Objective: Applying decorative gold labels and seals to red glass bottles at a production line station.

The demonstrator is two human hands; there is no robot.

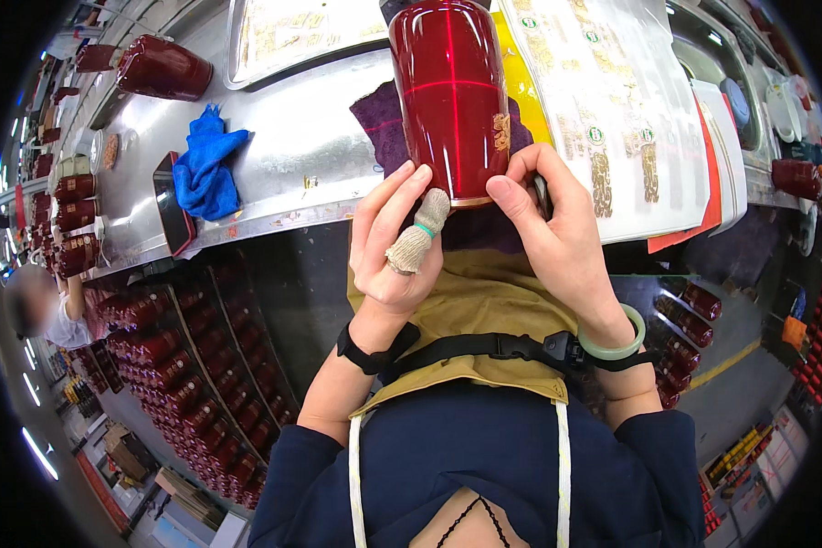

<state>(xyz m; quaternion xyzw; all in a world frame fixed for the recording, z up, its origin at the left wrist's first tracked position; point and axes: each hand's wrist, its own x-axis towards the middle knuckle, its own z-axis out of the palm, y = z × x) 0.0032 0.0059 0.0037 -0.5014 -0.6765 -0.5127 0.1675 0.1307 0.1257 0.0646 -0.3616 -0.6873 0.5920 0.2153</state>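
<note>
A glossy dark red jar (447, 100) lies with its near end toward me on a dark purple cloth (377, 123), red light lines crossing its side. A small gold decal (501, 132) shows on its right side. My left hand (395, 237) is closed against the jar's near left edge; one digit wears a knitted finger cover (416, 235) with a green band. At the near right edge, my right hand (557, 219) grips the jar with thumb and bent fingers. A dark, shiny small tool (542, 196) sits partly hidden in that hand's fingers.
Decal sheets (603, 110) lie right of the jar, a tray (292, 36) of gold pieces behind left. On the metal table (292, 164) are a blue cloth (208, 169) and a phone (169, 205). Racks of red jars (183, 384) stand below left; a person (68, 310) is far left.
</note>
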